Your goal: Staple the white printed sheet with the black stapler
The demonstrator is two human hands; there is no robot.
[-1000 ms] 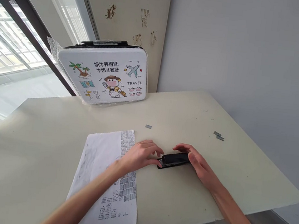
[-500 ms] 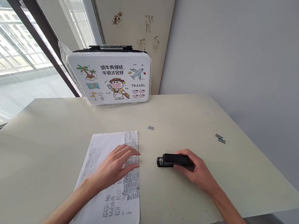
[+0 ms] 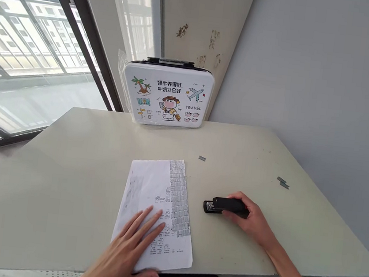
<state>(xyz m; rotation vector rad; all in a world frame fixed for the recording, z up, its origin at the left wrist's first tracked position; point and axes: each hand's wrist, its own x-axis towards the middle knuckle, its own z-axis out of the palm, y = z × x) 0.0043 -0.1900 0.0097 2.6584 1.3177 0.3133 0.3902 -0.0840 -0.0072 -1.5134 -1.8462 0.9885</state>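
The left hand (image 3: 128, 247) lies spread on the printed paper (image 3: 152, 186); beyond it I see a white case (image 3: 168, 93); 1 grey strip (image 3: 202, 158); right of the paper, the black stapler (image 3: 226, 204), its rear gripped by the right hand (image 3: 253, 217); 2 more strips (image 3: 282, 182) farther right.

Stapler (image 3: 226, 204) looks like satiny plastic, staple strips (image 3: 284, 185) dull metal, paper sheet (image 3: 153, 179) pretty matt, bench (image 3: 76, 179) smooth, case (image 3: 169, 96) kinda glossy under crinkly clear plastic wrap (image 3: 122, 62).
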